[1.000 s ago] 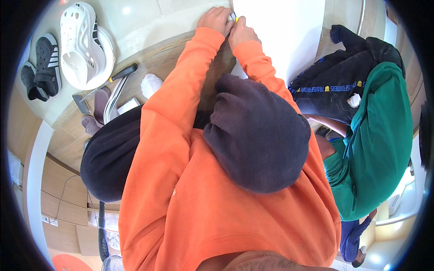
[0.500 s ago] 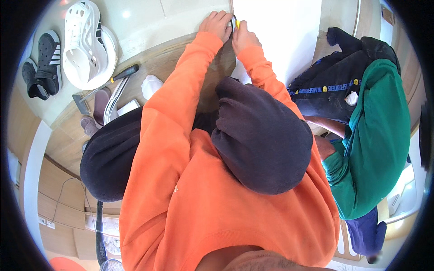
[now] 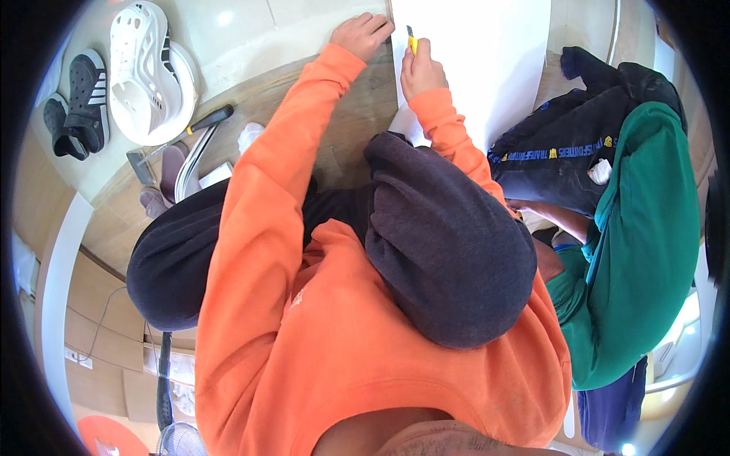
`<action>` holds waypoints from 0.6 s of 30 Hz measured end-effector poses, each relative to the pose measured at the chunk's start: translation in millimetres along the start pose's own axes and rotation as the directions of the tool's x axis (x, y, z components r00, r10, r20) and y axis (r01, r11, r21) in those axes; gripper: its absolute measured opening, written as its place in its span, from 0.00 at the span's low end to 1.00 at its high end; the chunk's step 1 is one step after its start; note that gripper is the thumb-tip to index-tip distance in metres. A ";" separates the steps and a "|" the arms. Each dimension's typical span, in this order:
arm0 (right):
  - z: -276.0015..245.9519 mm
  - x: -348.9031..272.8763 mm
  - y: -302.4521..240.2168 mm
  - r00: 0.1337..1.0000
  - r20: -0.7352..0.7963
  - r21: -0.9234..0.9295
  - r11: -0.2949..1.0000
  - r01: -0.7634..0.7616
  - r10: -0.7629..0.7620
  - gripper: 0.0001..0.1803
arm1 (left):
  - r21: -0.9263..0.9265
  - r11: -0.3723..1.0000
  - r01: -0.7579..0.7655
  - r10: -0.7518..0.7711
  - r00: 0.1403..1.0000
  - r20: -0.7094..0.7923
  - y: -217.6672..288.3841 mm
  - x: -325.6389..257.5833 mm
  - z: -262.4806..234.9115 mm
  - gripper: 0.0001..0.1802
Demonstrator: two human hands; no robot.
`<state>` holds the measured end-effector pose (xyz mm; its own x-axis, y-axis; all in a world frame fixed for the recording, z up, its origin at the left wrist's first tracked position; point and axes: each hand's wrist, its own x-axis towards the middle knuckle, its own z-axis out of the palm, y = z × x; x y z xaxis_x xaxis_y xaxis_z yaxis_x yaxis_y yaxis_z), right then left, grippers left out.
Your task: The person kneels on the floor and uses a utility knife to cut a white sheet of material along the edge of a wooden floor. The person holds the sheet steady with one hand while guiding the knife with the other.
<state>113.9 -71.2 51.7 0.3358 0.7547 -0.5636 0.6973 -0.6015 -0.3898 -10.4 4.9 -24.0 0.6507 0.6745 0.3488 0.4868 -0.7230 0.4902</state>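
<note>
Both orange-sleeved arms stretch far forward. The left hand (image 3: 363, 34) presses flat, fingers together, on the floor beside a white sheet (image 3: 487, 61). The right hand (image 3: 420, 71) grips a yellow utility knife (image 3: 411, 39) at the sheet's left edge.

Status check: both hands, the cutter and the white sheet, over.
Right hand shut on yellow cutter, blade at white sheet edge. Left hand pressed flat beside the sheet's edge, close to the blade. Second person in green top crouched at right.

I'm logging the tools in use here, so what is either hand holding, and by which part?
The right hand grips a yellow utility knife by its handle, blade end toward the white sheet. The left hand holds nothing, lying flat beside the sheet's edge.
</note>
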 end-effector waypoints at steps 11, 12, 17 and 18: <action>-1.7 2.3 2.3 0.996 0.064 -0.023 0.998 0.062 -0.060 0.12 | -0.159 0.967 0.199 -0.188 0.979 0.082 10.0 -2.2 7.5 0.09; -2.0 3.5 1.8 0.996 0.066 -0.039 0.997 0.064 -0.061 0.12 | -0.184 0.960 0.212 -0.196 0.975 0.103 9.9 -1.1 6.1 0.09; -4.9 8.2 -3.0 0.994 0.083 -0.104 0.992 0.078 -0.069 0.12 | -0.333 0.900 0.280 -0.232 0.957 0.176 8.3 1.3 -4.0 0.11; -5.1 8.7 -4.5 0.994 0.086 -0.117 0.990 0.078 -0.068 0.13 | -0.342 0.888 0.309 -0.256 0.948 0.192 8.4 0.4 -4.1 0.11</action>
<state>116.9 -60.6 52.3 0.2320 0.7681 -0.5968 0.7907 -0.5062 -0.3442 -8.4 -0.3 -16.5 0.6041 0.7952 0.0518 0.4338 -0.3827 0.8157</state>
